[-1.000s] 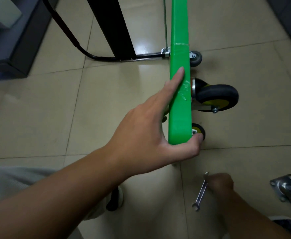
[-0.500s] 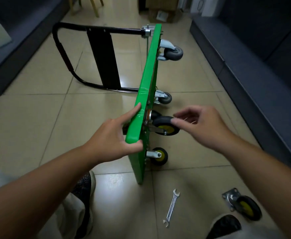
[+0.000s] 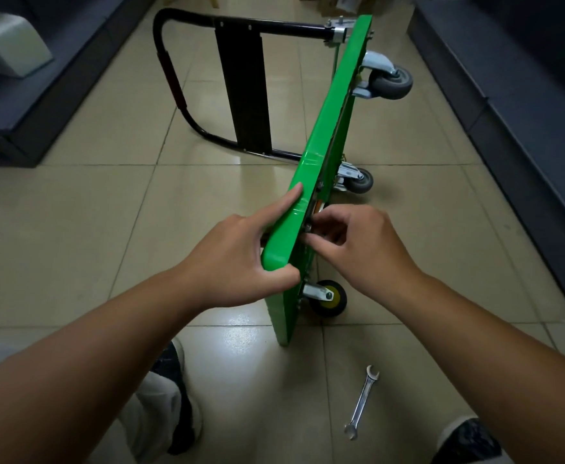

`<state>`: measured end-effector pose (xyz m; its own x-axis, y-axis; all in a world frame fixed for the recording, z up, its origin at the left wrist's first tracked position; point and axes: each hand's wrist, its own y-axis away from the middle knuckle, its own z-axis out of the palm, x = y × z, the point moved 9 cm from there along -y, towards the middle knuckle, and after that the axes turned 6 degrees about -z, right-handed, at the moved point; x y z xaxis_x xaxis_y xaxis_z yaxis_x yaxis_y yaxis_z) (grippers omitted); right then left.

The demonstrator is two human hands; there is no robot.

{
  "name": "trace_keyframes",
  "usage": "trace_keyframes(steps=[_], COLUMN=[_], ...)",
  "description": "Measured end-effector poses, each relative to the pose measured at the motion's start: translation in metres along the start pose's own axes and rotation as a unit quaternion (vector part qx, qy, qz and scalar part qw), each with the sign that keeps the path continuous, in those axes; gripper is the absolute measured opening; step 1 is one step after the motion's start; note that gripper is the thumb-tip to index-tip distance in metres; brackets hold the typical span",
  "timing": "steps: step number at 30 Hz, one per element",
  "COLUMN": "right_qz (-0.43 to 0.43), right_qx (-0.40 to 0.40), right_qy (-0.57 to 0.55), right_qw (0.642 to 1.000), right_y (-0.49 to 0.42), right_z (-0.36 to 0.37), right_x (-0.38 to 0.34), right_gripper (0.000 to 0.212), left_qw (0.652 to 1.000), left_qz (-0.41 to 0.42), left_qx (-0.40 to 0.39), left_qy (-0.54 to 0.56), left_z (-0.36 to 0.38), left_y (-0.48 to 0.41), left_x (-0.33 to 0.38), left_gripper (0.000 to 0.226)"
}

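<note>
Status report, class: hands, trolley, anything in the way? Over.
Left hand grips green flat trolley deck, stood on edge. Right hand curled at its underside, hold hidden. Silver open-ended spanner on beige tiled floor, apart.

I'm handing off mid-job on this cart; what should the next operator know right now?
Left hand grips the near top corner of the green platform, stood on edge.
Right hand pinches a small fitting on its underside; what it is, I cannot tell.
Wrench lies on the tiles, untouched.
Done: yellow-hub caster, near grey caster, far grey caster mounted.
Left: finish that fitting, likely with the wrench; set cart on wheels.
</note>
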<state>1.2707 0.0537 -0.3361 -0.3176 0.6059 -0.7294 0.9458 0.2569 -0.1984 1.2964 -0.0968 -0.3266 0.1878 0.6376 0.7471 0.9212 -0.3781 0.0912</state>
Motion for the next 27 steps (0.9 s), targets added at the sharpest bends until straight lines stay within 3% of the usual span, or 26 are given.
trace_keyframes(steps=[9, 19, 27], right_qz=[-0.022, 0.049, 0.057], right_qx=[0.020, 0.079, 0.057], right_qy=[0.019, -0.109, -0.059], right_qw=[0.999, 0.990, 0.995], right_y=[0.005, 0.008, 0.013], right_z=[-0.001, -0.008, -0.005], right_x=[-0.001, 0.006, 0.015], right_gripper=[0.016, 0.015, 0.009], left_qw=[0.999, 0.998, 0.997], left_qz=[0.012, 0.016, 0.027], left_qx=[0.024, 0.038, 0.045], left_qy=[-0.032, -0.050, -0.053], left_z=[0.001, 0.000, 0.002], left_y=[-0.001, -0.001, -0.003], left_x=[0.004, 0.006, 0.006], left_gripper=[0.097, 0.097, 0.096])
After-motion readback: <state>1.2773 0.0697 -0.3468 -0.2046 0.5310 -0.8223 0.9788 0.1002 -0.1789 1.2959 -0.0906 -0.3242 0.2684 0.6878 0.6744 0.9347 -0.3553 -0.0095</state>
